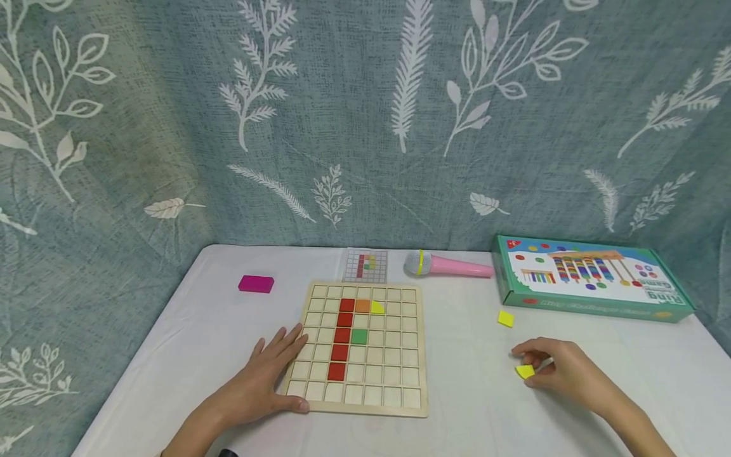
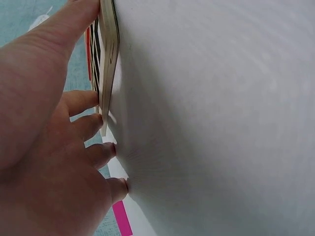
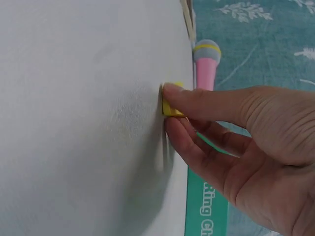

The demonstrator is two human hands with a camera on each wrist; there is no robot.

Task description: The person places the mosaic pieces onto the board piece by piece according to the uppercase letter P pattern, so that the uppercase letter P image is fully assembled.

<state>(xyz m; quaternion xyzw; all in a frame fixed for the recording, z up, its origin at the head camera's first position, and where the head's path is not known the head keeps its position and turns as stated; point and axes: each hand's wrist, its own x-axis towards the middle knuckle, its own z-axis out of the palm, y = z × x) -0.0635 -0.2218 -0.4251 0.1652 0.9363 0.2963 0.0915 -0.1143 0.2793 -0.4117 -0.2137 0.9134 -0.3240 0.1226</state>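
A wooden grid board (image 1: 394, 374) lies on the white table, with a column of red tiles (image 1: 341, 335) in it. Right of that column sit an orange tile (image 1: 362, 306), a yellow tile with one rounded corner (image 1: 377, 308) and a green tile (image 1: 358, 336). My left hand (image 1: 265, 371) rests along the board's left edge, fingers spread and thumb at the near corner. Well to the right of the board, my right hand (image 1: 562, 368) pinches a small yellow tile (image 3: 173, 104) between thumb and fingers, close over the table. Another yellow tile (image 1: 505, 318) lies beyond that hand.
Behind the board lies a small printed pattern card (image 1: 365, 266). A pink toy microphone (image 1: 457, 265) and a green game box (image 1: 594, 279) stand along the back. At the left is a magenta block (image 1: 256, 284). A leaf-patterned curtain (image 1: 365, 127) hangs behind the table.
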